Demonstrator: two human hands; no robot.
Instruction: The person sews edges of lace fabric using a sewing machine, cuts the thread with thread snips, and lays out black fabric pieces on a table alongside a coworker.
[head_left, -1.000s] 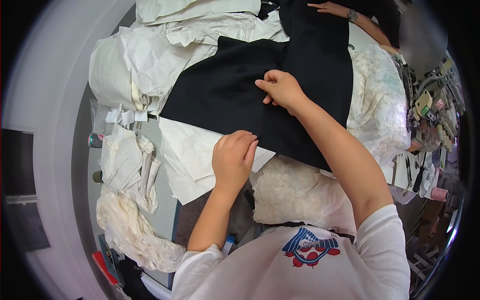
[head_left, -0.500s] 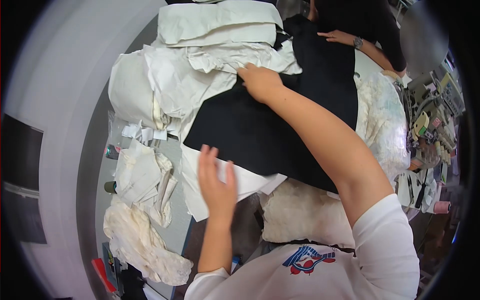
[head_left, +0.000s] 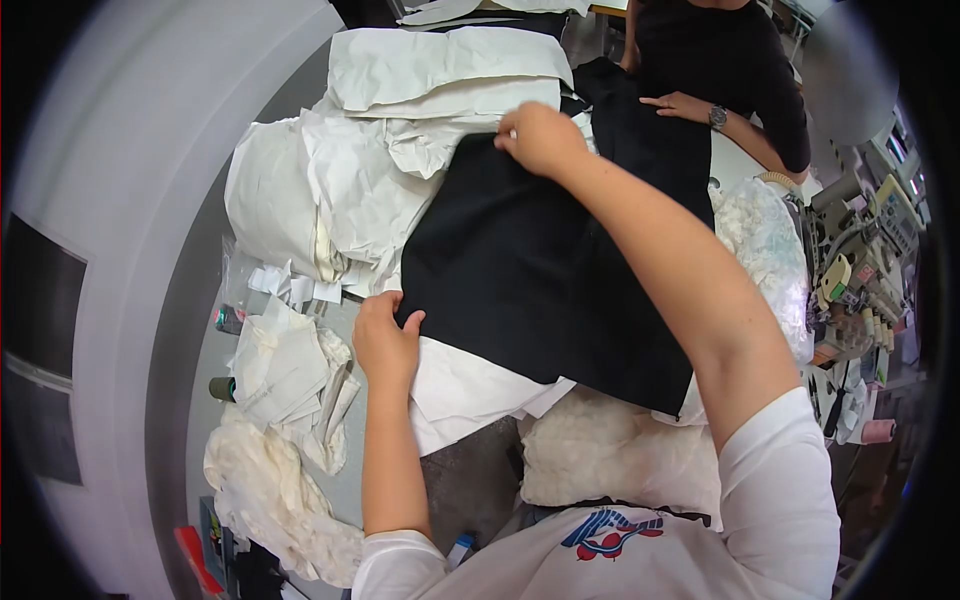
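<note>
A large piece of black fabric (head_left: 540, 270) lies over white cloth in front of me. My right hand (head_left: 545, 138) pinches its upper left edge, which is slightly raised. At the lower left edge, my left hand (head_left: 388, 340) has its thumb and fingers closed around the border of the black fabric. White fabric (head_left: 470, 390) shows from under the black piece, near my left wrist. Beyond my hands, a heap of crumpled white fabric (head_left: 360, 180) and a folded white stack (head_left: 445, 70) adjoin the black fabric.
Across the table, another person's hand (head_left: 680, 107) rests on the far right of the black fabric. Cut white pieces (head_left: 285, 360), a thread spool (head_left: 222, 388) and a cream cloth bundle (head_left: 265, 490) lie at left. Sewing machinery (head_left: 850, 270) stands at right.
My right hand has moved slightly right and up, drawing the black fabric's edge off the white pile. My left hand has moved left and closed at the fabric's edge.
</note>
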